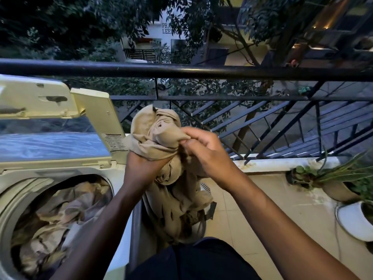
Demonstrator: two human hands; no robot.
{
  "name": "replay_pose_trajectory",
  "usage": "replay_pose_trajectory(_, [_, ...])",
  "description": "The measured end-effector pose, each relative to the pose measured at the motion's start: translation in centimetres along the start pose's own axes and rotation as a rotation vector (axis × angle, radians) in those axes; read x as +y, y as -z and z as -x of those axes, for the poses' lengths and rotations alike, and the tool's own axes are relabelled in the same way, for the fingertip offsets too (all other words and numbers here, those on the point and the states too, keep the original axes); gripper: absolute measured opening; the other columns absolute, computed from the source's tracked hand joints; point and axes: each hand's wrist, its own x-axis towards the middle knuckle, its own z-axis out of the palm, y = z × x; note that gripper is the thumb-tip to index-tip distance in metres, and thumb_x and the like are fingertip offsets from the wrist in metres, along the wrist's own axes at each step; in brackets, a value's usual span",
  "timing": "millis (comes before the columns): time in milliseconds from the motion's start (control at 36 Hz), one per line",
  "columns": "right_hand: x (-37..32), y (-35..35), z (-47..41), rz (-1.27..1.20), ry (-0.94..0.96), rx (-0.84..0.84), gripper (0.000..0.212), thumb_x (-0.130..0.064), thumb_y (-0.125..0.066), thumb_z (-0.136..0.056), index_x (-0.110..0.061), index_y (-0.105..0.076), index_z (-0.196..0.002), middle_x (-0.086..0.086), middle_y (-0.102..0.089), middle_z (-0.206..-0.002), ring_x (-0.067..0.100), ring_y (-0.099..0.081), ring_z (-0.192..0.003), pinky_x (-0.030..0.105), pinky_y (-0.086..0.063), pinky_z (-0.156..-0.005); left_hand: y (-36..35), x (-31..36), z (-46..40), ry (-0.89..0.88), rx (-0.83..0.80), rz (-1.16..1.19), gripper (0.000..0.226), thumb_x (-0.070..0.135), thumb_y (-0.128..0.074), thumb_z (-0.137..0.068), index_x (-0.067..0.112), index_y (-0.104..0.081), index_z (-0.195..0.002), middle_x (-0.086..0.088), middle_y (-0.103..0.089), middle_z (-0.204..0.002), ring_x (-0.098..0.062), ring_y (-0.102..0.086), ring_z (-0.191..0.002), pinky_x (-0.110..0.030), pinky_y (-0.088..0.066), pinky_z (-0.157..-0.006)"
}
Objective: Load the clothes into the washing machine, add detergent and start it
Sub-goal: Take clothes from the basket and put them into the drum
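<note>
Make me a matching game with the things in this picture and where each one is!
Things:
1. beige crumpled cloth
2. cream washing machine lid
3. pile of tan clothes
4. white round plant pot

Places:
A. inside the washer drum
B. on the tiled floor at the right
C. held in both hands, beside the machine
D. folded up and open

Pairs: 1-C, 2-D, 3-A, 4-B

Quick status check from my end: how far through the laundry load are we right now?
Partly loaded. The washing machine has its lid up and the drum already holds crumpled clothes. In hand: the left hand and the right hand both grip a bunched beige garment, held beside the machine, not yet in. Left: drop it in, add detergent, which is not in view, close up and start.
</note>
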Motion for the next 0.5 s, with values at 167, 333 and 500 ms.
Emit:
replay_pose_trajectory(167, [3.0,0.1,0.9,-0.096,-0.079,0.361,0.028,0.01,-0.05,-0.098,-0.005,-0.072,-0.106,0.011,-0.074,-0.092,0.018,-0.068,-0.08,0.03,-0.057,-0.069,-0.1,2.1,0.1,0.004,0.002,-0.018,0.054,0.004,-0.089,-0.073,0.036,-0.061,-0.106,0.038,-0.072,-0.092,0.016,-0.068,-0.092,-0.006,-0.052,-0.076])
replay_pose_trajectory(333, [9.8,0.7,2.3,0.274,-0.381,0.122,0.045,-0.002,-0.069,-0.084,-0.034,-0.062,-0.115,-0.009,-0.066,-0.109,0.012,-0.062,-0.103,0.041,-0.055,-0.088,0.8,5.9,-0.1,0.006,0.097,0.071,0.051,0.012,-0.089,-0.069,0.036,-0.057,-0.101,0.031,-0.068,-0.086,0.023,-0.064,-0.077,-0.002,-0.05,-0.068])
replay_pose_trajectory(500, [15.3,0.7,3.7,0.474,-0.608,-0.232,0.108,-0.056,-0.075,-0.058,-0.037,-0.032,-0.155,-0.004,-0.049,-0.15,0.02,-0.049,-0.137,0.047,-0.048,-0.111,2.4,9.0,-0.2,-0.048,0.069,0.16,0.084,0.028,-0.096,-0.058,0.018,-0.059,-0.133,0.006,-0.075,-0.118,-0.007,-0.072,-0.11,-0.021,-0.058,-0.089])
